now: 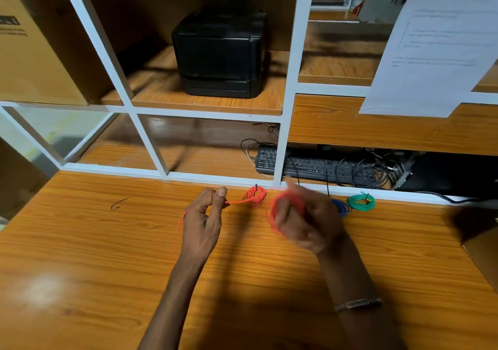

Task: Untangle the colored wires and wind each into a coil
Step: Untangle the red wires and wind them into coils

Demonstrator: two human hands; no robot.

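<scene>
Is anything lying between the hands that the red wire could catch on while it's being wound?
Yes. A finished red coil lies on the desk between the left hand and right hand, and the strand from the left fingers runs right up to it. Whether they touch is unclear.

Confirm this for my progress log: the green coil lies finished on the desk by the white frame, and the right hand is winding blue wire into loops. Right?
Not quite. The head view shows the right hand winding red wire, not blue. The blue coil lies on the desk behind that hand. The rest holds: the green coil lies by the white frame.
</scene>
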